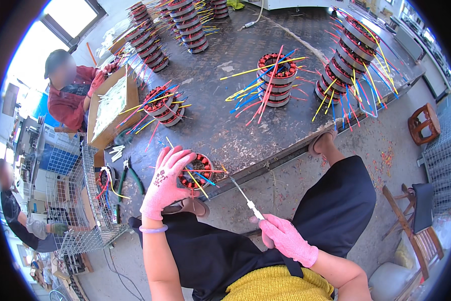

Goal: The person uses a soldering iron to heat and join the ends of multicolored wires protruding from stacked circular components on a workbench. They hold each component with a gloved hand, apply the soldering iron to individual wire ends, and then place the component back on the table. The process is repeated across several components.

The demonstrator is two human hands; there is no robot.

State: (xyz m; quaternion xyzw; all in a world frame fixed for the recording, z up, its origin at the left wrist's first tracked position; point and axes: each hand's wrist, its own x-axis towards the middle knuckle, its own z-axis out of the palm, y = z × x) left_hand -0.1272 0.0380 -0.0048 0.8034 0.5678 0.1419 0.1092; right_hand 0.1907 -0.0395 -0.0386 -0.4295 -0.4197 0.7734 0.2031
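My left hand (170,180), in a pink glove, is closed on the left rim of a motor stator (209,163) near the table's front edge. Red windings line this ring, and yellow, blue and red leads stick out of it. My gloved right hand (287,238) grips a thin tool with a white body (253,206) and a slim pale shaft. Its kind is not clear. The shaft points up and left, its tip just right of the stator's leads. To the left of the stator lie green-handled pliers (134,179) and several short white sleeves (117,152).
Stacked stators with loose leads stand on the dark table: a short stack (163,108), a middle one (275,83) and a tall right one (348,60). A cardboard box (97,133) of white pieces sits left. Two people work beyond it. A wire basket (92,200) stands lower left.
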